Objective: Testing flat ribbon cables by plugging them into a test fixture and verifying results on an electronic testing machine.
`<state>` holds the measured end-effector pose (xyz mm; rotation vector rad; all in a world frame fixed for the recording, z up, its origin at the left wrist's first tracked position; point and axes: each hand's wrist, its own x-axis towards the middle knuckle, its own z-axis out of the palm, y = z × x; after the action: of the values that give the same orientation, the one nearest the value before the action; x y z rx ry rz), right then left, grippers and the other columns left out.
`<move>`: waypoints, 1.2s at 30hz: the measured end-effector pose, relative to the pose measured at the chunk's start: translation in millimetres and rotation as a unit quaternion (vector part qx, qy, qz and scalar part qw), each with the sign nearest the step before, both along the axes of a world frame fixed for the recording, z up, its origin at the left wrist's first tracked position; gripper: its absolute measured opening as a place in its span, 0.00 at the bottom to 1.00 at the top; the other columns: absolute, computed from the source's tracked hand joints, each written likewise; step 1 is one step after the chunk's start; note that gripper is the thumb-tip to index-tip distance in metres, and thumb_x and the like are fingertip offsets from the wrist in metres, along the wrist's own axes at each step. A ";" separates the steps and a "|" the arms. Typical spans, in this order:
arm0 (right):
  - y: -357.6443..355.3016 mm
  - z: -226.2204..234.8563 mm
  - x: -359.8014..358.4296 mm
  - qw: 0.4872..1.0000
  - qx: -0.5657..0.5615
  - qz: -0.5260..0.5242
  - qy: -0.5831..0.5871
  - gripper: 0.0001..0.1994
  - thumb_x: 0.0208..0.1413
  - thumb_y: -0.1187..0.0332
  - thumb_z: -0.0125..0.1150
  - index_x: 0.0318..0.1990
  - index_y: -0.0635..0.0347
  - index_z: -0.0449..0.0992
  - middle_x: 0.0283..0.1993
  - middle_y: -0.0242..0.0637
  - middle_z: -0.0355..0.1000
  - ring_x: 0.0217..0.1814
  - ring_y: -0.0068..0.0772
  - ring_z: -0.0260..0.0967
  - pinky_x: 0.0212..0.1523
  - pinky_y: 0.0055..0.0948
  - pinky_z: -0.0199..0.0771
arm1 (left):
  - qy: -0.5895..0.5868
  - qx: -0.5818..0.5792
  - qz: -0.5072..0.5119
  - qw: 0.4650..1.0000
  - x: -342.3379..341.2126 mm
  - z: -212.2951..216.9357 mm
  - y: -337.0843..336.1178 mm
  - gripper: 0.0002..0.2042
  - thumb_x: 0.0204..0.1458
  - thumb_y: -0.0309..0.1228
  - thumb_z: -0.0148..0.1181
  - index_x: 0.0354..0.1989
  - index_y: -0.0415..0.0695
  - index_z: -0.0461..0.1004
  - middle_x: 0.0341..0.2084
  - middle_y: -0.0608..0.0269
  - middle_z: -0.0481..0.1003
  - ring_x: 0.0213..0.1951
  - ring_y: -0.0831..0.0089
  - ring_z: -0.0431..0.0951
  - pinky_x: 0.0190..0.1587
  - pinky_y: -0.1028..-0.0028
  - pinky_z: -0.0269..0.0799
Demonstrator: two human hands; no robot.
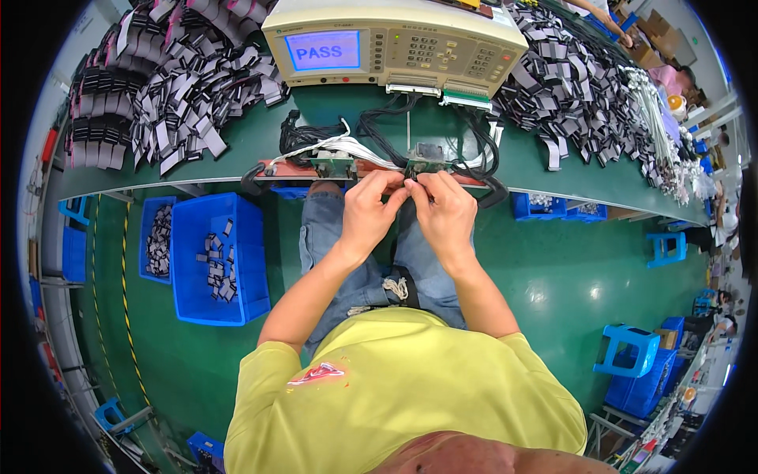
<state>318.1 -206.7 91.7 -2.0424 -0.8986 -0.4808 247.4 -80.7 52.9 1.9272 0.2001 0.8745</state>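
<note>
My left hand (368, 207) and my right hand (444, 212) meet at the table's near edge, thumbs and fingertips pinched close together. Whatever they hold is too small and covered to make out. Just beyond the fingertips sits a small connector board (427, 156) on a red strip, and a second green board (335, 167) stands to its left. White wires (347, 145) and black cables (383, 118) run from these boards. Behind them is a beige tester (395, 47) with a lit blue-white screen (323, 51) and a keypad.
Heaps of short grey ribbon cables lie at the left (185, 107) and right (580, 103) of the green table (260, 130). Left on the floor stands a blue bin (185, 261) with cables inside. Blue stools (628, 347) are at right. Another person's arm (600, 14) shows at the far right.
</note>
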 end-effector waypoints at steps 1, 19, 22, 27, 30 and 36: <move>0.6 0.4 0.0 1.000 -0.005 -0.003 0.004 0.07 0.55 0.69 0.73 0.34 0.60 0.81 0.28 0.38 0.73 0.25 0.45 0.72 0.25 0.37 0.70 | -0.003 0.005 0.000 1.000 0.9 -1.0 1.0 0.11 0.53 0.21 0.71 0.43 0.35 0.79 0.36 0.54 0.82 0.35 0.64 0.86 0.38 0.71 0.82; 11.3 -6.5 0.2 0.998 -0.019 -0.057 0.022 0.10 0.56 0.64 0.72 0.31 0.55 0.75 0.30 0.36 0.76 0.27 0.48 0.76 0.26 0.42 0.74 | 0.003 -0.004 0.042 0.999 13.4 1.6 -4.0 0.09 0.52 0.20 0.68 0.40 0.38 0.77 0.34 0.51 0.78 0.33 0.54 0.82 0.35 0.63 0.78; 7.0 -2.1 2.7 0.999 -0.025 -0.022 0.007 0.10 0.56 0.63 0.73 0.34 0.56 0.77 0.31 0.37 0.77 0.28 0.48 0.76 0.27 0.42 0.75 | 0.012 -0.023 -0.001 1.000 6.5 14.1 2.2 0.10 0.54 0.21 0.67 0.44 0.37 0.76 0.37 0.51 0.78 0.34 0.55 0.82 0.36 0.64 0.79; -14.0 6.9 -1.5 0.998 -0.007 0.056 0.014 0.11 0.53 0.72 0.76 0.41 0.60 0.78 0.40 0.39 0.78 0.28 0.40 0.76 0.26 0.34 0.77 | -0.064 0.197 0.087 0.975 -39.4 35.5 54.0 0.06 0.49 0.22 0.73 0.32 0.42 0.81 0.30 0.59 0.81 0.30 0.65 0.82 0.35 0.70 0.78; -24.2 5.9 -4.8 0.996 0.021 0.075 0.033 0.12 0.53 0.75 0.75 0.42 0.61 0.79 0.46 0.40 0.78 0.26 0.34 0.76 0.23 0.29 0.76 | -0.042 0.158 0.359 0.919 -63.5 35.8 144.7 0.06 0.57 0.28 0.68 0.35 0.38 0.80 0.30 0.57 0.79 0.29 0.63 0.78 0.36 0.68 0.75; -22.9 -5.4 -5.1 0.996 0.035 0.072 0.024 0.11 0.54 0.77 0.72 0.43 0.64 0.79 0.50 0.42 0.76 0.26 0.31 0.76 0.23 0.27 0.78 | 0.248 0.193 0.462 0.830 -93.2 2.6 269.6 0.15 0.55 0.38 0.70 0.37 0.37 0.77 0.36 0.51 0.76 0.44 0.50 0.75 0.49 0.55 0.70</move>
<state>313.0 -229.6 86.3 -1.9019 -0.9778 -0.3782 154.3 188.9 55.5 2.4215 1.4646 1.0338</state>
